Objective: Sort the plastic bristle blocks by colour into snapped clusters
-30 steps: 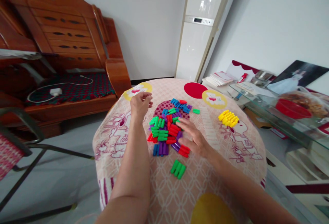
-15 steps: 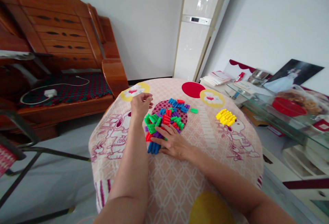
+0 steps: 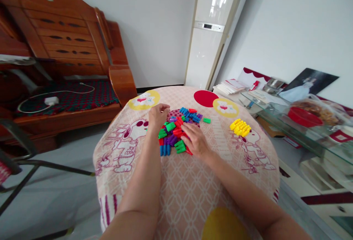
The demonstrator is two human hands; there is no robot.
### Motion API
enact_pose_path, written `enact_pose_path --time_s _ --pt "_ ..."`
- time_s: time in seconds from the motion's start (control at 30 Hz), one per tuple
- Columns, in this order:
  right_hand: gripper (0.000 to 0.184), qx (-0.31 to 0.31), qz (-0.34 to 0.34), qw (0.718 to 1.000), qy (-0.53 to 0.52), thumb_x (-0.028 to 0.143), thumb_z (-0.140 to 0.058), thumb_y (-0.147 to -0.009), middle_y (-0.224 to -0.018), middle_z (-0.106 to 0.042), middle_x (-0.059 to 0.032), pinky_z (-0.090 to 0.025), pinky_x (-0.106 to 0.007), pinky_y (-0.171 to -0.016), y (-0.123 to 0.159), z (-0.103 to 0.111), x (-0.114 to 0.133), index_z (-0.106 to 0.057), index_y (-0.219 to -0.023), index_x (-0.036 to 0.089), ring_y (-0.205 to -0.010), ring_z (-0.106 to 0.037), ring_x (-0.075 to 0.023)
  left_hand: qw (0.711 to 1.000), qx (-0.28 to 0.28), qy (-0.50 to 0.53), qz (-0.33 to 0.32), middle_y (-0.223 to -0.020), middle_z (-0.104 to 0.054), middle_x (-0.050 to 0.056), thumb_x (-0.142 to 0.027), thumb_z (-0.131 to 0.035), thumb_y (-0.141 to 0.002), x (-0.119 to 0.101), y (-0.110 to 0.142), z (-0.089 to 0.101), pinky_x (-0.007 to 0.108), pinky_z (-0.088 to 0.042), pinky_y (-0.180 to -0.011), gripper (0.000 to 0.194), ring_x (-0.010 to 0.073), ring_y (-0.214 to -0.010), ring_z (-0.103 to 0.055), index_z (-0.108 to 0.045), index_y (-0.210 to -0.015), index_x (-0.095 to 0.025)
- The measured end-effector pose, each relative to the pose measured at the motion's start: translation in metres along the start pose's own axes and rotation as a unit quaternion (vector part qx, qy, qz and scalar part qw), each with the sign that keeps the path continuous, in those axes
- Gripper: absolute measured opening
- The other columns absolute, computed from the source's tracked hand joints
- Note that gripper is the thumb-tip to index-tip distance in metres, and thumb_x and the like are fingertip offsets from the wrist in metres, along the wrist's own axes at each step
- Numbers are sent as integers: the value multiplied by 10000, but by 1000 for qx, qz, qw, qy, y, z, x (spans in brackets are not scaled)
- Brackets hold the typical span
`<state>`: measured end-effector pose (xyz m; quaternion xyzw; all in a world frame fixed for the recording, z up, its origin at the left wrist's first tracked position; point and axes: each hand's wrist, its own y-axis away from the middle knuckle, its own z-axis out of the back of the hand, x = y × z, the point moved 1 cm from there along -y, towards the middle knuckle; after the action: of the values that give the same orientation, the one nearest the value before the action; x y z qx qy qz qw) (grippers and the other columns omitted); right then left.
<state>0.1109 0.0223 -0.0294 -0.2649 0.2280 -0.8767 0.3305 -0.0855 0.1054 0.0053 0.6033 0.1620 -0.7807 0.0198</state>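
Observation:
A loose heap of small plastic building pieces (image 3: 173,139) in green, red, blue and purple lies on the round table. My right hand (image 3: 196,140) rests on the heap's right side, fingers stretched and apart, touching the red pieces (image 3: 178,132). By its fingertips lies a green piece (image 3: 180,146). Over the heap's far left edge hovers my left hand (image 3: 159,116), fingers loosely bent and apart, with nothing visible in them. My left forearm covers part of the heap. Blue pieces (image 3: 165,150) lie at the near edge.
A tight cluster of yellow pieces (image 3: 240,127) sits to the right on the patterned tablecloth (image 3: 193,188). A lone green piece (image 3: 206,120) lies beyond the heap. At right stands a glass-topped cabinet with a red bowl (image 3: 305,117); a wooden bench (image 3: 63,49) is at left.
My right hand has moved right and slightly up, uncovering green and purple pieces. My left hand has shifted right and a little down. Pieces in the heap have been rearranged.

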Motion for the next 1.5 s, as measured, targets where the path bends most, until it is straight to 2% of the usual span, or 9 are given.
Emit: enact_pose_path --time_s 0.23,0.33,0.4,0.63,0.73,0.93,1.1,1.3,1.5 --pt "433 -144 -242 959 30 326 -413 -934 -1198 -686 -174 -424 -489 -1071 -26 -1 -109 -653 -1223 112 -1171 -595 -296 999 19 -35 -10 -712 -706 43 -262 -563 -767 15 0 -15 266 -544 -557 231 173 -593 -669 -717 -910 -166" --pt "428 -147 -333 931 33 266 -422 -889 -1223 -681 -182 -411 -493 -1079 -40 -4 -134 -667 -1195 94 -1180 -597 -302 999 20 -40 4 -759 -720 43 -253 -562 -772 20 0 -15 255 -539 -543 217 164 -592 -668 -715 -904 -173" --pt "404 -111 -345 932 3 262 -421 -883 -1193 -702 -157 -436 -464 -1056 -49 -9 -135 -698 -1141 121 -1143 -622 -288 999 13 -37 17 -758 -719 39 -242 -565 -768 23 -1 -13 249 -539 -536 206 159 -586 -667 -711 -896 -173" --pt "325 -10 -227 970 -91 297 -456 -910 -1007 -764 -49 -508 -348 -903 -51 -32 -95 -757 -993 208 -970 -687 -229 999 -28 14 31 -767 -709 40 -241 -538 -753 29 -7 -1 243 -548 -547 248 148 -599 -670 -694 -924 -153" --pt "298 -31 -245 968 -36 276 -479 -907 -935 -764 -60 -499 -307 -850 -57 -28 -93 -758 -956 184 -906 -690 -221 998 -48 25 31 -783 -710 46 -247 -522 -756 31 -9 1 237 -534 -534 260 137 -570 -660 -687 -927 -143" --pt "300 -22 -282 954 104 234 -532 -880 -1174 -689 -195 -425 -342 -996 -99 -33 -110 -699 -1082 88 -1121 -614 -267 998 -55 21 24 -800 -723 53 -259 -522 -758 30 -8 -3 238 -536 -548 278 138 -577 -665 -697 -939 -141" --pt "167 31 -309 947 86 213 -627 -782 -993 -736 -114 -464 -291 -872 -117 -46 -114 -724 -907 157 -978 -653 -225 998 -48 6 27 -781 -720 45 -249 -518 -749 30 -7 -1 223 -534 -558 285 137 -603 -674 -704 -940 -146" --pt "323 -166 -304 935 -71 260 -537 -760 -919 -746 -65 -518 -297 -801 -88 6 -133 -716 -1004 147 -852 -675 -196 998 -41 31 26 -778 -707 52 -253 -524 -751 27 -6 -3 242 -529 -539 278 142 -578 -657 -690 -938 -131" --pt "415 -188 -357 915 26 278 -531 -744 -906 -756 -68 -531 -342 -831 -16 70 -169 -731 -1088 162 -877 -681 -233 1000 -28 6 5 -741 -706 46 -258 -527 -763 21 -4 -13 238 -518 -549 269 148 -589 -661 -700 -932 -141"
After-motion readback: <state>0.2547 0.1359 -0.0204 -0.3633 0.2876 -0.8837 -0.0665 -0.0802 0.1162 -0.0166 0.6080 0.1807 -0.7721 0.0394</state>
